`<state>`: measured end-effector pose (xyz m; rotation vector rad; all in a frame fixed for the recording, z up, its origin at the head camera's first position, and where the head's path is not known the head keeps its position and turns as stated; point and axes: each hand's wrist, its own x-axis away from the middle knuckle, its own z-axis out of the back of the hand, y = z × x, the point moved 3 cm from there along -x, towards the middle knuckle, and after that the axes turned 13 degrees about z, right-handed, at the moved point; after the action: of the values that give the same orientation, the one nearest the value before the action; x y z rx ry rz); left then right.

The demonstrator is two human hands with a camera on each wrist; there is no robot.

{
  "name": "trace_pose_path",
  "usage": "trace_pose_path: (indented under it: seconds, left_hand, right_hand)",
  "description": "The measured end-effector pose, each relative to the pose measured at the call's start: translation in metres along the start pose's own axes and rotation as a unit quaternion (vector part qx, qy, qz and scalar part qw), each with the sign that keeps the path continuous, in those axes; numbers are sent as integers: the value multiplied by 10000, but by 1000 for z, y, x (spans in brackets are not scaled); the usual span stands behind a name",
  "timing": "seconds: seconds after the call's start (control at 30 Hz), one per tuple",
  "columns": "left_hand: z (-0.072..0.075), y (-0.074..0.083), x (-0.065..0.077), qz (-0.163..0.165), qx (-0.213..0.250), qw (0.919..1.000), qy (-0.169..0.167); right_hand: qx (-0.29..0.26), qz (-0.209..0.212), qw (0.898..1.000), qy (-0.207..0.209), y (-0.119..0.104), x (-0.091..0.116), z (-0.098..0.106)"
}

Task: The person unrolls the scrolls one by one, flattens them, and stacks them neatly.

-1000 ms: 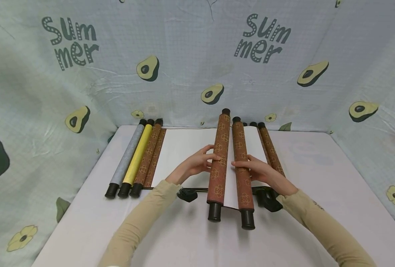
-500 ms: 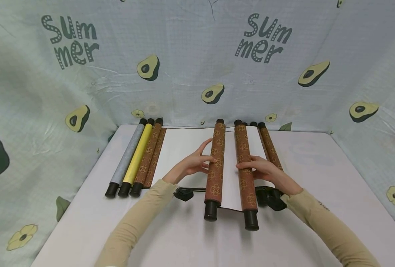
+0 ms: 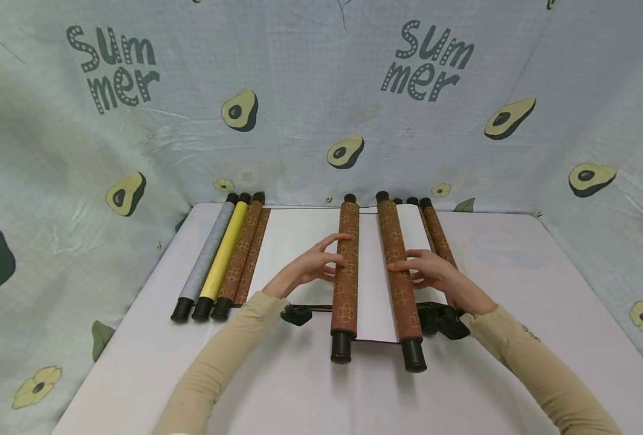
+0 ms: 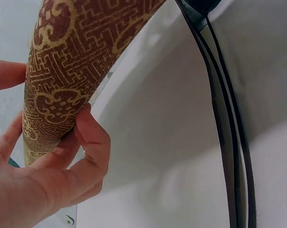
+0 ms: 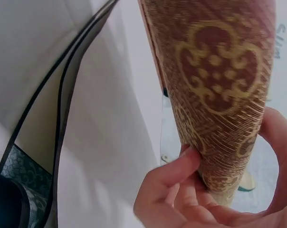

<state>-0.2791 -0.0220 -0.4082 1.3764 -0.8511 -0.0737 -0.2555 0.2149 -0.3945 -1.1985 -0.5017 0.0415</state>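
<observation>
A scroll with two brown, gold-patterned rolls and black end knobs is held above the table in the head view. My left hand (image 3: 310,266) grips the left roll (image 3: 346,290) around its middle. The right roll (image 3: 402,296) is gripped by my right hand (image 3: 438,275). A strip of white paper (image 3: 374,290) stretches between the two rolls. In the left wrist view, thumb and fingers (image 4: 93,142) curl round the brown roll (image 4: 62,61). The right wrist view likewise has fingers (image 5: 169,171) wrapped about the patterned roll (image 5: 219,61) from beneath.
Below lie opened scrolls with white paper (image 3: 294,232). To the left rest a grey-blue roll (image 3: 207,254), a yellow roll (image 3: 226,248) and a brown roll (image 3: 243,248); at right, another brown roll (image 3: 438,232). Dark knobs (image 3: 438,320) poke out underneath. Printed cloth (image 3: 300,72) backs the table (image 3: 517,302).
The two rolls have moved apart, left one to the left and right one slightly right. More white paper shows between them. The rolls on the table stay put.
</observation>
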Motion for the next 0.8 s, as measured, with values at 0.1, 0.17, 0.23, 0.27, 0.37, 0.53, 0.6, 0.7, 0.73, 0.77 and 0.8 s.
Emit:
trace_pose_path:
  seconds: [0.1,0.17,0.23,0.27,0.37,0.53,0.6,0.7,0.73,0.77,0.8]
  left_hand:
    - [2,0,0,44,159,9998,82]
    - [2,1,-1,52,217,9997,110]
    - [2,0,-2,51,255,9996,129]
    - [2,0,-2,30,255,9996,134]
    - [2,-1,-3,-38,267,9995,177]
    - [2,-2,-4,-164,239,9991,309]
    - [1,-2,-4,-201,258,9989,347]
    - [1,-2,-3,-228,325,9985,382]
    - [1,-2,-3,-239,340,9983,400]
    - [2,-2,-3,-248,352,9982,410]
    - [2,-2,-2,-254,347,9982,424]
  right_hand:
    - [-267,65,9996,-32,0,0,2]
    - [-409,117,9991,-72,0,0,3]
    - [-556,172,9982,-147,0,1,3]
    - [-639,200,9976,-182,0,1,4]
    - [-817,311,9956,-336,1,2,6]
    - [-878,470,9942,-407,2,4,10]
    - [-926,527,9936,-389,2,5,11]
    - [-1004,611,9923,-385,1,6,13]
    - [-1013,635,9921,-387,1,7,13]
    - [-1018,651,9919,-391,1,7,13]
    - [-1025,665,9917,-408,0,8,14]
